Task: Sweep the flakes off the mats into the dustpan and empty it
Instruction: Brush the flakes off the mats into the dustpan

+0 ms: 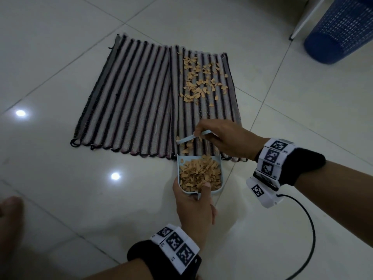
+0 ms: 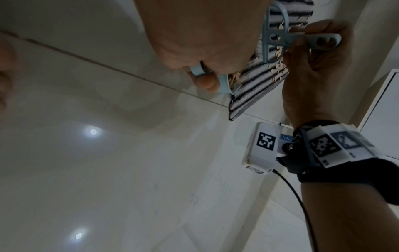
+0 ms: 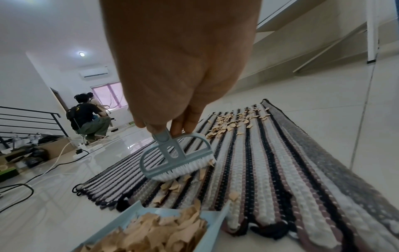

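Two striped mats side by side on the tiled floor (image 1: 60, 57): left mat (image 1: 129, 98) bare of flakes, right mat (image 1: 203, 110) strewn with them.

Right grip (image 1: 226, 140) clenched on the handle of a pale blue brush (image 3: 172, 156), fingers pinching the stem from above. White bristles down on the right mat's near end, brush head tilted, a few loose flakes (image 3: 172, 186) just on the near side of the bristles. Farther beyond the right grip, a scattered patch of flakes (image 1: 201, 81) across the far half of the same mat.

Left grip (image 1: 194, 209) grasping the pale blue dustpan (image 1: 179, 172) at its near edge, thumb over the rim and lying on the pile. Pan flat on the floor, open mouth touching the near fringe of the right mat, directly below the right grip. Pan heaped with tan flakes (image 1: 199, 174), nearly full. In the left wrist view, only a sliver of the pan's rim visible past the palm, with fingers curled beneath.

Marker-printed bands on both wrists; a white camera unit (image 1: 262, 193) with a black cable (image 1: 306, 229) on the right one.

Far right of the right grip, a blue perforated bin (image 1: 339, 29) standing on the floor, well apart from the mats. Far left of the left grip, a bare foot (image 1: 10, 219) at the frame edge. In the right wrist view, a crouched person (image 3: 88, 117) in the distance near a black railing (image 3: 28, 119).
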